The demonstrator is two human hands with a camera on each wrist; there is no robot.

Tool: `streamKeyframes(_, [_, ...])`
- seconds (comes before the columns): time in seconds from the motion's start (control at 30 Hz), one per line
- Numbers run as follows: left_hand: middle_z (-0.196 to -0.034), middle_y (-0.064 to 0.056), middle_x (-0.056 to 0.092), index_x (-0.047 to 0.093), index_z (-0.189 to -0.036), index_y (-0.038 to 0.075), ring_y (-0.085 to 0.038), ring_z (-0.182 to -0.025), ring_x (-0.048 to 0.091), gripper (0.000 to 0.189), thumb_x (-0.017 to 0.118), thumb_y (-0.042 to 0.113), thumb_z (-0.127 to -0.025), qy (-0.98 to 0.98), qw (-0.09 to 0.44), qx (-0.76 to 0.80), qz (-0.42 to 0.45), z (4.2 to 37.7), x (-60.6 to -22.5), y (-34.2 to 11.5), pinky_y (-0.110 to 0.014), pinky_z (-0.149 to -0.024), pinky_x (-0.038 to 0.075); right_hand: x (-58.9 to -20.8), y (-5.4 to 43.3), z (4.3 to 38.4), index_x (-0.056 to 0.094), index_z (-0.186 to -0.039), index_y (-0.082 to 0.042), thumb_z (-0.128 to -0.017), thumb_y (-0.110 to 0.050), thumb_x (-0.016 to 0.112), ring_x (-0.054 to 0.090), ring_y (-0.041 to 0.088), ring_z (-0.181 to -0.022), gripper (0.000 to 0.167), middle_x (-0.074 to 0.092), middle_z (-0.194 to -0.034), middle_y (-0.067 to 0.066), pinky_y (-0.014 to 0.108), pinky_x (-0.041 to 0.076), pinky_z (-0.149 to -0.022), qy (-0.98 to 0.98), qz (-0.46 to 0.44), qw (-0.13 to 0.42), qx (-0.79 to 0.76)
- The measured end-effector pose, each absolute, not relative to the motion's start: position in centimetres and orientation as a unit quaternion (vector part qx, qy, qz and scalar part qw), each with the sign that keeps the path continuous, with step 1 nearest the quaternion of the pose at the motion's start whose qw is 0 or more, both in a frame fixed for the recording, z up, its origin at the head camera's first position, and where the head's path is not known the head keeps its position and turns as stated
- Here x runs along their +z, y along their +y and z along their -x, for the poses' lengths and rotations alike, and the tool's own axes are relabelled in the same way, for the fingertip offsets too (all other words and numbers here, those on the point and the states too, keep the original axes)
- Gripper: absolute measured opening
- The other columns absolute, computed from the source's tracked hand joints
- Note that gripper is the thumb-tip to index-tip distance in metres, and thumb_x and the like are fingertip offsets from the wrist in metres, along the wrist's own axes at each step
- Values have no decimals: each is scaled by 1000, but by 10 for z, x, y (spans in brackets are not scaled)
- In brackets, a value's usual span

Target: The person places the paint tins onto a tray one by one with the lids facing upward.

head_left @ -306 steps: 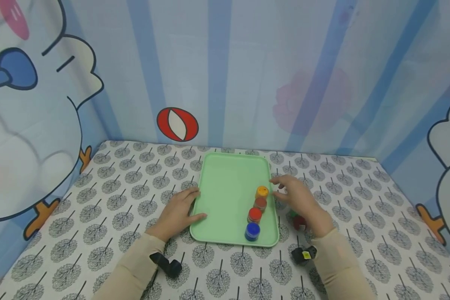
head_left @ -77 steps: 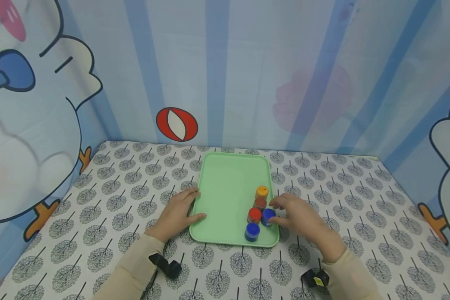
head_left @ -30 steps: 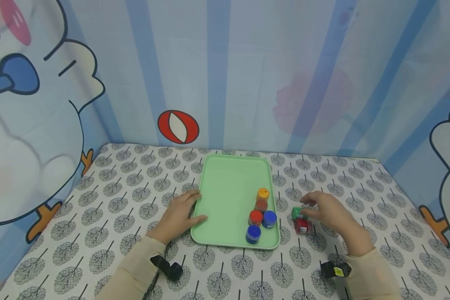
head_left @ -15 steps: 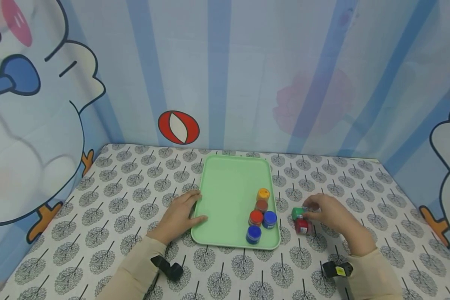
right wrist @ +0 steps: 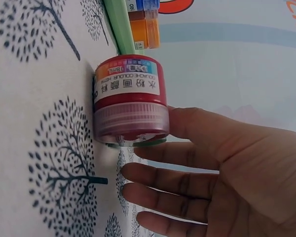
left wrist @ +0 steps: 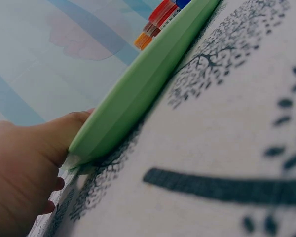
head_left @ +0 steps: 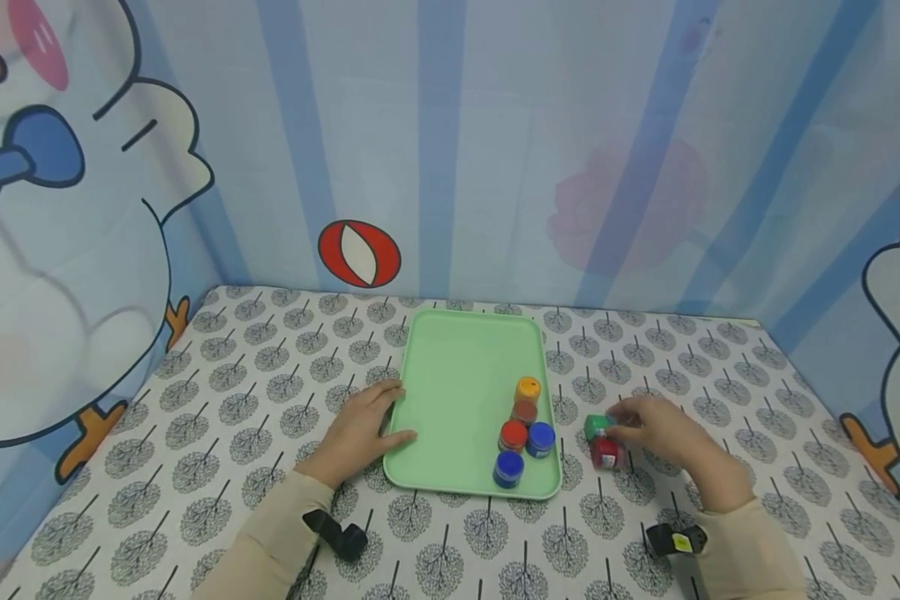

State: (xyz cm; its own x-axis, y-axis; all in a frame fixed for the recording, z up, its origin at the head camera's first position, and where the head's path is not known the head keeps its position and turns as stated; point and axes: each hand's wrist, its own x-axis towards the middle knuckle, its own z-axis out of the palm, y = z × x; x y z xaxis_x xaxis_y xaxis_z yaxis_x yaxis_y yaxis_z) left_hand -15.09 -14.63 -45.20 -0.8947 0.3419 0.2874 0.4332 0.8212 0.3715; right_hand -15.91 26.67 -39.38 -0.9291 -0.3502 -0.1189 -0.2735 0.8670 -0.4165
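Observation:
My right hand (head_left: pixel 660 429) is to the right of the tray, pinching the right end of a small green paint jar (head_left: pixel 596 427) between thumb and fingertips. Just nearer to me a red gouache paint jar (head_left: pixel 606 453) lies on its side; in the right wrist view this red jar (right wrist: pixel 130 94) hides most of the green one. My left hand (head_left: pixel 352 433) rests against the left edge of a light green tray (head_left: pixel 457 367), its thumb over the rim and its fingers relaxed.
Along the tray's right side stand an orange jar (head_left: pixel 527 388), a brown jar (head_left: pixel 525 411), a red-lidded jar (head_left: pixel 513 435) and two blue jars, one at the rim (head_left: pixel 541 438) and one nearer me (head_left: pixel 508 469). A tree-patterned cloth (head_left: pixel 270 417) covers the table.
A second blue jar has joined those in the tray since the earliest frame. My right hand has moved right, away from the tray, and its fingers have closed on the green jar. My left hand stays.

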Motion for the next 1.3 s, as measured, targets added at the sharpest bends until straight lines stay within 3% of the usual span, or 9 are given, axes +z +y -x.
streamKeyframes(0.6, [-143, -14, 49, 53, -134, 0, -33, -131, 48, 70, 74, 41, -82, -950, 101, -217, 201, 150, -451, -145, -48, -111, 41, -397, 265, 160, 65, -115, 4, -89, -32, 66, 66, 28, -93, 45, 69, -104, 16, 48, 56, -84, 960, 163, 99, -203])
streamKeyframes(0.9, [-143, -14, 50, 53, -135, 0, -33, -131, 48, 70, 73, 42, -82, -949, 103, -215, 204, 151, -452, -146, -50, -109, 42, -397, 266, 159, 64, -102, -2, -86, -31, 70, 64, 20, -86, 34, 69, -94, 7, 42, 56, -79, 958, 177, 71, -213])
streamKeyframes(1.3, [-143, -13, 49, 53, -135, 1, -33, -132, 47, 70, 73, 42, -82, -950, 103, -215, 200, 151, -452, -146, -50, -110, 41, -392, 266, 161, 61, -98, -7, -85, -24, 72, 58, 11, -78, 25, 65, -87, 1, 29, 51, -69, 960, 170, 44, -220])
